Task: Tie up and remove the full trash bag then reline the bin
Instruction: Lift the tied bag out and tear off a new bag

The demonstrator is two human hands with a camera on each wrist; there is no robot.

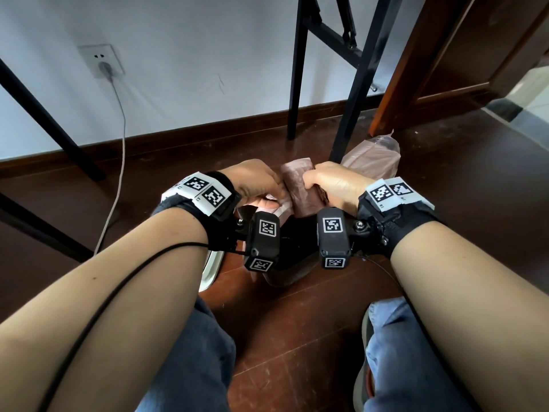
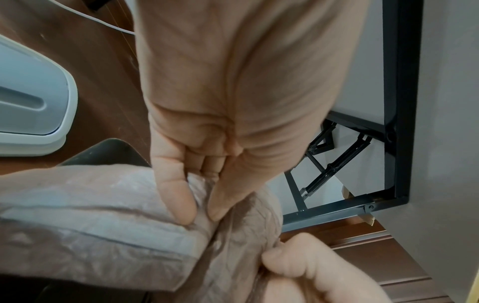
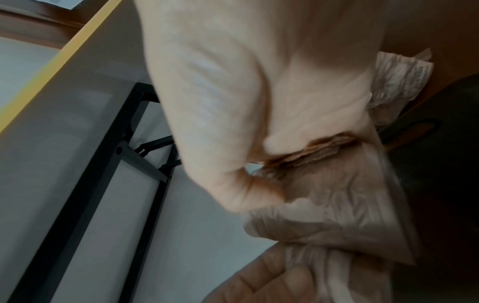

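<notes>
I have the roll of thin brownish plastic bin liners [image 1: 298, 190] up between my 2 hands, over the dark bin [image 1: 289, 264] that sits on the floor between my knees. My right hand [image 1: 332, 185] is wrapped around the roll's body, fingers closed on it. My left hand [image 1: 257, 185] pinches the loose end of film [image 2: 197, 202] between thumb and forefinger; the left wrist view shows that pinch plainly.

The roll's long axis runs away from me, roughly front to back, so the free sheet comes off sideways toward my left. I judge the coming pull should go leftward, across that axis, with the right hand holding the roll steady. Both hands are about equally near it, touching on either side.

The tied, filled brownish bag [image 1: 372, 157] lies on the floor beyond my right hand, beside the black table leg [image 1: 355, 93], already out of the bin.
</notes>
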